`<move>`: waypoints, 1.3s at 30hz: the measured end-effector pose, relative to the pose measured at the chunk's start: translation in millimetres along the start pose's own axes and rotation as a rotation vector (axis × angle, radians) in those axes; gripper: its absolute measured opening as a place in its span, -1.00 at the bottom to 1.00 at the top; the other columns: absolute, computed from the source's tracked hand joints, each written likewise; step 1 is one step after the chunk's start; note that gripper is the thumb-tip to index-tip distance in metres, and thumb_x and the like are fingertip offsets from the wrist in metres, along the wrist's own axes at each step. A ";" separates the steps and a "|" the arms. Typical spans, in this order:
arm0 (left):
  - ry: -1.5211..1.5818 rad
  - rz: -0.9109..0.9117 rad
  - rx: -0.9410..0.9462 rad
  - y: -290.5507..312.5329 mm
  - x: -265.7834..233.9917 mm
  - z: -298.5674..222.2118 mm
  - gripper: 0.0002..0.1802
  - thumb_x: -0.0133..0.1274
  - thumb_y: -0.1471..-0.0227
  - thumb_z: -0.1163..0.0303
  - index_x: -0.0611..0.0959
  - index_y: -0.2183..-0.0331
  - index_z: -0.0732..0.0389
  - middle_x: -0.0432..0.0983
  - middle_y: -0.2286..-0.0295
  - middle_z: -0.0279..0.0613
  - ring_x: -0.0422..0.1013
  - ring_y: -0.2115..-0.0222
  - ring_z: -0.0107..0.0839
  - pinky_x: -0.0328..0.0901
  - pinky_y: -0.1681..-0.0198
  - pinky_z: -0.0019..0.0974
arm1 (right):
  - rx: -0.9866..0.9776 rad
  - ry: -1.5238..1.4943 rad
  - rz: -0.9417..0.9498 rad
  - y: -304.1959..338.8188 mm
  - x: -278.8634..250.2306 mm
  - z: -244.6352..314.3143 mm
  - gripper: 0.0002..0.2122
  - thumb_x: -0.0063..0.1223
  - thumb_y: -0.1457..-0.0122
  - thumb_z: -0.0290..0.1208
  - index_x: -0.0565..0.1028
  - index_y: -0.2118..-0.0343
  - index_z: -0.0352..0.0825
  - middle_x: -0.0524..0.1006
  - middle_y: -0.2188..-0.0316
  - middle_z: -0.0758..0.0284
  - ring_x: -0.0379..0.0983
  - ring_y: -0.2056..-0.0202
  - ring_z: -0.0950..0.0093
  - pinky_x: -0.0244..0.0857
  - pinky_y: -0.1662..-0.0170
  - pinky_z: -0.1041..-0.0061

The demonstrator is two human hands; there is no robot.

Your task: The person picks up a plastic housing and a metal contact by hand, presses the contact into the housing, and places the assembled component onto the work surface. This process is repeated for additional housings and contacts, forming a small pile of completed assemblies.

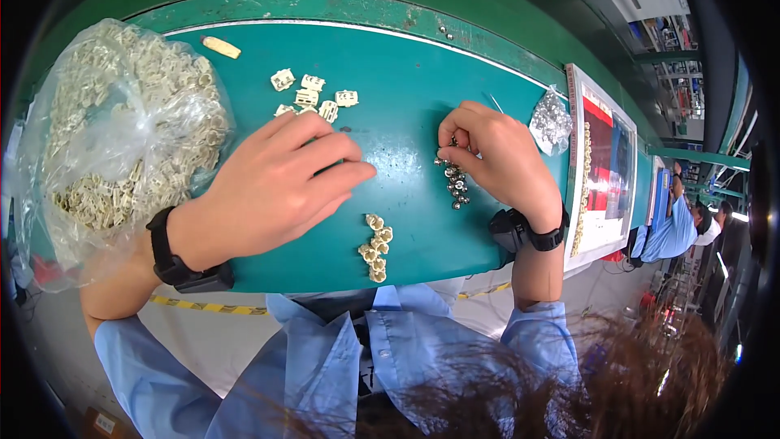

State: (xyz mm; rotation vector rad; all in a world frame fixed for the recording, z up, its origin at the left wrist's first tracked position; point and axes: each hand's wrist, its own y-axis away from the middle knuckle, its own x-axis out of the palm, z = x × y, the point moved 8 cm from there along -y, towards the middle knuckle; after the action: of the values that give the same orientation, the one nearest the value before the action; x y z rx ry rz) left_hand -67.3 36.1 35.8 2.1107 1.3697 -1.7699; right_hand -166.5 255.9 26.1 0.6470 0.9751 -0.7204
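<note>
My left hand point(284, 179) hovers palm down over the green mat, its fingers bent but apart, and I see nothing between them. Just beyond its knuckles lie several cream plastic housings point(306, 97), some partly covered by the hand. My right hand point(496, 154) is closed in a pinch at a small heap of shiny metal pieces point(457, 187). Whatever sits between that thumb and forefinger is too small and hidden to name. Nearer to me, between the two hands, is a short row of small cream cup-shaped parts point(376, 248).
A large clear bag point(122, 138) full of cream parts stands at the left. A small bag of metal pieces point(550, 122) lies far right, beside a white-framed board point(605, 171). A tan stub point(221, 47) rests near the back edge. Another person point(670, 228) sits farther right.
</note>
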 end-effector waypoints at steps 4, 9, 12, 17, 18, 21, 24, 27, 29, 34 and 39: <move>-0.015 0.020 0.008 -3.9 -19.0 10.2 -0.58 0.52 0.04 0.34 0.84 0.07 0.10 0.68 0.14 -0.34 0.53 0.16 -0.21 0.49 0.07 -0.12 | -0.048 -0.021 -0.004 1.9 -1.5 5.3 -0.86 0.49 -0.19 -0.54 0.68 0.25 -0.28 0.54 0.39 0.32 0.59 0.36 0.35 0.44 0.28 0.28; -0.058 0.199 -0.050 -4.7 -35.8 24.8 -0.59 0.55 0.08 0.21 0.77 0.18 0.07 0.64 0.23 -0.36 0.54 0.19 -0.21 0.48 0.13 -0.10 | -0.238 -0.090 -0.107 8.6 7.6 27.0 -0.86 0.49 -0.19 -0.59 0.70 0.26 -0.30 0.59 0.37 0.33 0.61 0.36 0.37 0.48 0.30 0.37; -0.055 0.268 -0.098 1.7 -34.2 31.3 -0.56 0.56 0.11 0.16 0.74 0.20 0.06 0.62 0.26 -0.36 0.55 0.18 -0.21 0.48 0.14 -0.09 | -0.265 -0.132 -0.068 10.7 14.9 27.3 -0.86 0.51 -0.18 -0.59 0.73 0.24 -0.31 0.63 0.36 0.33 0.64 0.35 0.38 0.49 0.30 0.41; -0.062 0.308 -0.148 6.6 -25.3 34.8 -0.52 0.57 0.17 0.14 0.72 0.21 0.07 0.59 0.30 -0.34 0.55 0.19 -0.19 0.48 0.15 -0.09 | -0.208 -0.237 -0.029 16.8 8.2 19.0 -0.83 0.54 -0.18 -0.57 0.77 0.19 -0.32 0.67 0.34 0.32 0.66 0.33 0.41 0.51 0.30 0.43; -0.075 0.314 -0.158 6.9 -24.7 34.5 -0.51 0.57 0.19 0.15 0.72 0.21 0.07 0.59 0.30 -0.33 0.55 0.19 -0.19 0.47 0.16 -0.09 | -0.201 -0.240 -0.023 16.7 9.1 17.2 -0.83 0.54 -0.18 -0.57 0.77 0.19 -0.32 0.67 0.34 0.32 0.66 0.33 0.41 0.51 0.30 0.43; -0.083 0.330 -0.181 7.3 -27.9 33.7 -0.52 0.57 0.20 0.16 0.72 0.23 0.08 0.58 0.31 -0.33 0.54 0.20 -0.19 0.47 0.17 -0.08 | -0.208 -0.202 -0.130 18.1 3.5 15.9 -0.82 0.54 -0.18 -0.58 0.78 0.16 -0.31 0.66 0.34 0.33 0.65 0.34 0.44 0.50 0.31 0.43; -0.084 0.353 -0.199 8.2 -26.2 34.0 -0.52 0.57 0.21 0.16 0.72 0.24 0.09 0.57 0.31 -0.33 0.54 0.22 -0.19 0.47 0.19 -0.08 | -0.223 -0.145 -0.111 13.2 12.5 23.7 -0.82 0.54 -0.17 -0.59 0.78 0.17 -0.31 0.64 0.34 0.33 0.63 0.35 0.45 0.49 0.32 0.43; -0.081 0.379 -0.214 8.6 -20.7 36.1 -0.53 0.56 0.21 0.17 0.72 0.25 0.10 0.57 0.32 -0.33 0.53 0.22 -0.19 0.46 0.21 -0.08 | -0.214 -0.121 -0.093 13.8 15.4 21.0 -0.82 0.54 -0.16 -0.60 0.77 0.18 -0.31 0.63 0.35 0.34 0.60 0.37 0.45 0.48 0.32 0.43; -0.088 0.371 -0.208 9.3 -19.4 36.1 -0.53 0.56 0.23 0.17 0.72 0.26 0.10 0.56 0.33 -0.33 0.53 0.24 -0.20 0.46 0.22 -0.09 | -0.191 -0.132 -0.074 14.4 17.5 17.6 -0.81 0.55 -0.15 -0.61 0.77 0.19 -0.31 0.61 0.35 0.34 0.58 0.39 0.45 0.47 0.32 0.43; -0.069 0.367 -0.197 9.3 -17.6 37.5 -0.53 0.55 0.26 0.18 0.71 0.27 0.10 0.55 0.33 -0.32 0.52 0.26 -0.19 0.45 0.24 -0.09 | -0.146 -0.143 -0.021 17.9 14.5 16.2 -0.80 0.55 -0.12 -0.62 0.76 0.20 -0.31 0.60 0.37 0.34 0.57 0.39 0.45 0.45 0.33 0.43; -0.057 0.357 -0.192 8.9 -19.0 37.8 -0.51 0.55 0.27 0.17 0.71 0.27 0.11 0.55 0.33 -0.31 0.52 0.27 -0.18 0.45 0.25 -0.09 | -0.137 -0.203 0.053 23.0 16.0 12.4 -0.79 0.55 -0.11 -0.63 0.76 0.21 -0.31 0.61 0.38 0.35 0.56 0.41 0.46 0.43 0.35 0.43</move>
State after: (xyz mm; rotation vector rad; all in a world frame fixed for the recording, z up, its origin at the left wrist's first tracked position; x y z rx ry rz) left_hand -89.2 -1.2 34.5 2.0309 1.0218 -1.4836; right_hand -136.4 256.4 20.7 0.4680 0.8099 -0.6526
